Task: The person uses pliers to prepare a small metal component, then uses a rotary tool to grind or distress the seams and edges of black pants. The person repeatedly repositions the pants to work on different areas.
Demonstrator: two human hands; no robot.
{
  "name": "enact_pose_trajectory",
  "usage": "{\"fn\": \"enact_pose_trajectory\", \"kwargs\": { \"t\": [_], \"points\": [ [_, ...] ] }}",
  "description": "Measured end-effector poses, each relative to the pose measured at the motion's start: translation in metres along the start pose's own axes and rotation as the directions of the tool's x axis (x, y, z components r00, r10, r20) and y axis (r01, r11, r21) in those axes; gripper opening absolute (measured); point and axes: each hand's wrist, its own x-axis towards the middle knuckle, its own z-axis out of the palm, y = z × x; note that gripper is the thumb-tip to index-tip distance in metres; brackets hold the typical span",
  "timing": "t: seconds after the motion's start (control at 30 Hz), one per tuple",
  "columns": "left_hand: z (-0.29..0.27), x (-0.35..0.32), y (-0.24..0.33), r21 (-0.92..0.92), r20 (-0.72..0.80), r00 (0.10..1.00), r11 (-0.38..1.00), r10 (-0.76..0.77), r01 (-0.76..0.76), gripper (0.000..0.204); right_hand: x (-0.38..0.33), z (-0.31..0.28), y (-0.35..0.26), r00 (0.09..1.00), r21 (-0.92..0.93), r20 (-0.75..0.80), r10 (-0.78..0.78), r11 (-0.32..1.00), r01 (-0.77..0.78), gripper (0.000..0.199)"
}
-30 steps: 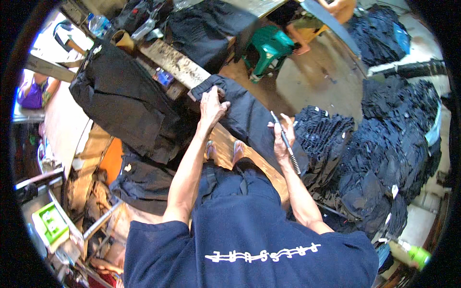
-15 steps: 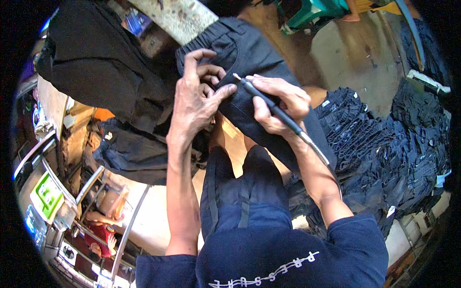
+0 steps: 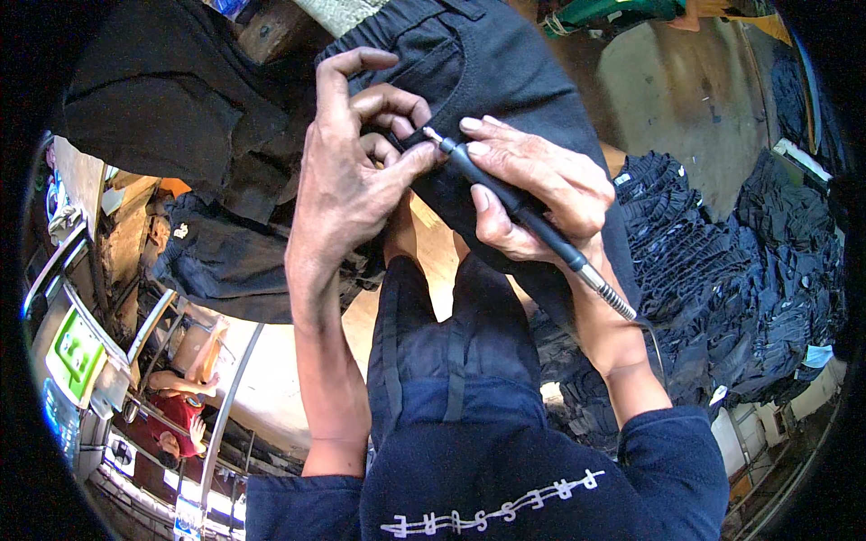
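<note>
Black trousers (image 3: 534,86) with a gathered elastic waist and a curved pocket seam lie in front of me, their waist end drawn over a pale board (image 3: 338,13). My left hand (image 3: 347,176) is on the pocket area, thumb and fingers curled together on a fold of the cloth. In my right hand (image 3: 564,185) is a pen-shaped black tool (image 3: 516,202) with a narrow metal tip and a spring-sleeved cord. Its tip reaches the cloth beside my left thumb; whether it touches cannot be told.
A big heap of dark elastic-waisted garments (image 3: 722,288) lies at the right. More dark cloth (image 3: 180,108) hangs at the left, above another dark garment (image 3: 225,266). A green tray (image 3: 76,354) and a person in a red top (image 3: 176,422) appear at the lower left.
The tool's tip has come closer to my left thumb and fingers. The trousers and both hands now sit a little differently in the picture as the view has shifted.
</note>
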Motion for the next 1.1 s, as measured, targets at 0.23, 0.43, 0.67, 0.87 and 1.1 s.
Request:
{"fn": "enact_pose_trajectory", "kwargs": {
  "t": [0.23,0.43,0.67,0.87,1.1],
  "points": [
    [0.0005,0.0008,-0.0033,-0.036,0.004,1.000,0.999,0.011,-0.011,0.082,0.0000,0.0025,-0.0014,0.998,-0.029,-0.042,0.041,0.999,-0.042,0.024],
    [0.0024,0.0005,-0.0051,-0.062,-0.015,1.000,0.998,0.005,-0.006,0.084,-0.0009,0.0007,-0.0020,0.999,-0.030,-0.027,0.039,0.999,-0.040,0.024],
    [0.0043,0.0001,-0.0056,-0.086,-0.057,0.998,0.996,0.016,-0.021,0.081,-0.0002,0.0013,-0.0023,0.998,-0.040,-0.046,0.034,0.999,-0.035,0.024],
    [0.0060,-0.0010,-0.0069,-0.090,-0.050,0.999,0.996,-0.002,-0.003,0.084,-0.0005,0.0002,-0.0017,0.998,-0.052,-0.053,0.039,0.998,-0.042,0.025],
    [0.0083,-0.0017,-0.0072,-0.065,-0.071,0.997,0.998,0.020,-0.025,0.083,-0.0030,0.0013,-0.0002,0.995,-0.061,-0.082,0.054,0.996,-0.059,0.027]
  ]
}}
